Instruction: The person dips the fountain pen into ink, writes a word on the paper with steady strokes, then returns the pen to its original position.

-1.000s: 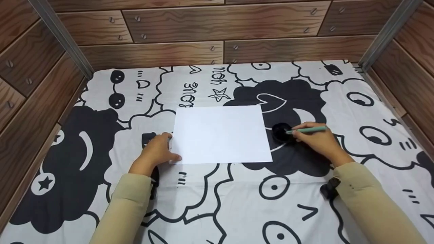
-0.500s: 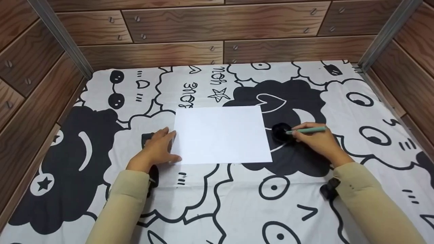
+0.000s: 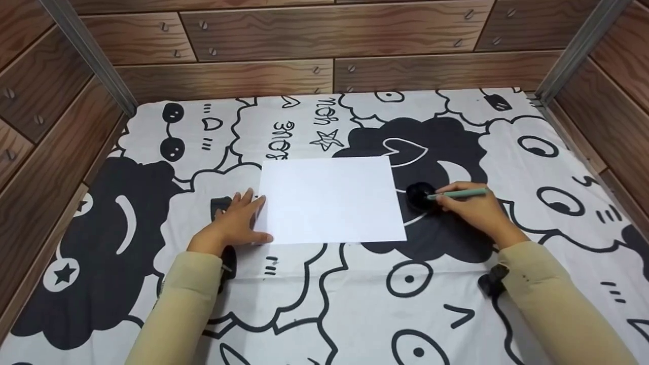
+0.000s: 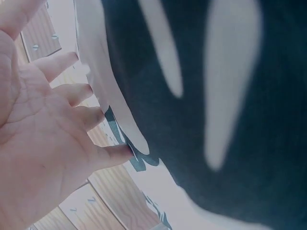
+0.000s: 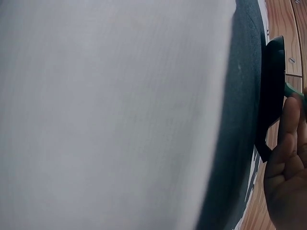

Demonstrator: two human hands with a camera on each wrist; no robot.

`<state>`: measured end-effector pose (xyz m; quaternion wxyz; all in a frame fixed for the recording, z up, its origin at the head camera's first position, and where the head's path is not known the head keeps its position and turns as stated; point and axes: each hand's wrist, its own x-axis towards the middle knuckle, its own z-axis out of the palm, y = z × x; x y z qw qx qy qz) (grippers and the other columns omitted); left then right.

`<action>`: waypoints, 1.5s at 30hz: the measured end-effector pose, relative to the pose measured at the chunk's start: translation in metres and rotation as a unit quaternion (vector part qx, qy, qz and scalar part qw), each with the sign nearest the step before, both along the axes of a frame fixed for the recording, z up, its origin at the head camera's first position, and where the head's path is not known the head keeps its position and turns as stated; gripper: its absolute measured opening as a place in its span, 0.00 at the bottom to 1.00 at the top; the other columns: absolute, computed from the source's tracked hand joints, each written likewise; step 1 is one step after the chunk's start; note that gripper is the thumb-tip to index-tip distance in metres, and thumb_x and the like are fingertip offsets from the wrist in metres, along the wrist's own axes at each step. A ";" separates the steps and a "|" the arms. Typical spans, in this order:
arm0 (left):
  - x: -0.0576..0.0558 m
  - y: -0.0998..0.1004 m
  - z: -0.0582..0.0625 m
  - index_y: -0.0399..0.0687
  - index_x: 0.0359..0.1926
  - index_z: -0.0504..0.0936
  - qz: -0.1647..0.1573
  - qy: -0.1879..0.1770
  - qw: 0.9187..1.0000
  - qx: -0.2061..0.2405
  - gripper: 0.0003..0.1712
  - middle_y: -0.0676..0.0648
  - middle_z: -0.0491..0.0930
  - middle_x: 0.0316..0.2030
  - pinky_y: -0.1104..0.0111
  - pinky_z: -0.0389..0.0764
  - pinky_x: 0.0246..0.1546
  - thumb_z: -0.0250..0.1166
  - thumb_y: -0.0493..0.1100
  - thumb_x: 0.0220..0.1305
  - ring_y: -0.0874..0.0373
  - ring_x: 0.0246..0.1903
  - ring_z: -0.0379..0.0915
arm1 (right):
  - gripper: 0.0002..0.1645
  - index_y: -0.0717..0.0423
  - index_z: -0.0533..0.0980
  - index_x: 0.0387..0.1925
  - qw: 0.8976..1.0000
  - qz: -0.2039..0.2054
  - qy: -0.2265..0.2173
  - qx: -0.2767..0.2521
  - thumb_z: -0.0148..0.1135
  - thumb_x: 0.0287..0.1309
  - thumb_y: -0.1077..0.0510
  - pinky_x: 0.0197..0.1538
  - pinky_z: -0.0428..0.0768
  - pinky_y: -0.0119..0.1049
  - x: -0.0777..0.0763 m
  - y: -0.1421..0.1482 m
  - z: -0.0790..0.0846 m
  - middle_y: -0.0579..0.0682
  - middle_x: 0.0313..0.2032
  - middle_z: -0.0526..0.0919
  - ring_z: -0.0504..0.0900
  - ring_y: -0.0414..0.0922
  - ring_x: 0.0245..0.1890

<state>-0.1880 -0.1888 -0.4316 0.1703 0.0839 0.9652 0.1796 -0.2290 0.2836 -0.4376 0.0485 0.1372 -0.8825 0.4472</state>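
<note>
A blank white sheet of paper (image 3: 332, 200) lies flat on the patterned cloth. My left hand (image 3: 230, 223) rests at its left edge, fingers spread and thumb at the lower left corner; the left wrist view shows the palm (image 4: 43, 129) with the fingers extended. To the right of the sheet sits a small round black dish (image 3: 420, 196). Between fingers and thumb my right hand (image 3: 474, 210) pinches a slim pale green stick, like a pen or brush (image 3: 464, 193), its tip over or in the dish. The tip's kind is hidden against the black.
A white cloth (image 3: 355, 304) with black cartoon drawings covers the surface. Wood-patterned walls (image 3: 263, 30) stand at the back and both sides, with grey metal posts (image 3: 86, 56) at the corners. A black device (image 3: 493, 282) is on the right wrist.
My left hand's fingers have spread wider and reached slightly away along the paper's left edge. The right hand, green stick and dish stay nearly where they were.
</note>
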 end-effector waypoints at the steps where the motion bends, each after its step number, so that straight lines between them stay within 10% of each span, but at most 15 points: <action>1: 0.000 0.000 0.000 0.53 0.65 0.50 0.000 0.000 1.000 0.000 0.53 0.41 0.37 0.65 0.38 0.36 0.49 0.64 0.63 0.40 0.43 0.62 0.27 | 0.12 0.52 0.80 0.32 1.000 0.000 0.000 0.001 0.63 0.45 0.51 0.24 0.74 0.27 0.000 0.000 0.000 0.48 0.21 0.80 0.78 0.41 0.21; 45: -0.001 0.001 -0.002 0.54 0.65 0.50 0.002 0.007 1.000 -0.009 0.53 0.42 0.38 0.65 0.37 0.38 0.49 0.64 0.64 0.39 0.43 0.62 0.28 | 0.13 0.55 0.80 0.33 1.000 0.007 -0.008 -0.005 0.63 0.45 0.52 0.25 0.74 0.28 0.001 0.000 0.000 0.50 0.22 0.80 0.78 0.41 0.22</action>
